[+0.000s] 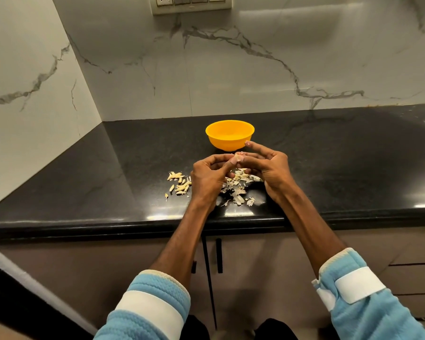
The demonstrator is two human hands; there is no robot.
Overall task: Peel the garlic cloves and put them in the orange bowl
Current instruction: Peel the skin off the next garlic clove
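We pinched one clove [237,158] in the curled fingers [220,158] of left hand [207,179] and right hand [272,168]; one bowl [227,143], one heap of cloves [179,185] and one heap of skins [239,192] sat on the table [341,155].

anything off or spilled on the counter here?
Nothing damaged or askew. Papery skins lie scattered on the counter near its front edge: peeling litter. The orange bowl sits upright; left hand and right hand pinch a garlic clove.

Near the bench's [84,187] front edge, the left hand [207,177] and right hand [268,168] pinch one garlic clove [238,158] between them. The orange bowl [230,134] stands just behind, toward the wall. Loose skins [238,192] lie beneath the hands, with a heap of cloves [179,184] beside the left one.
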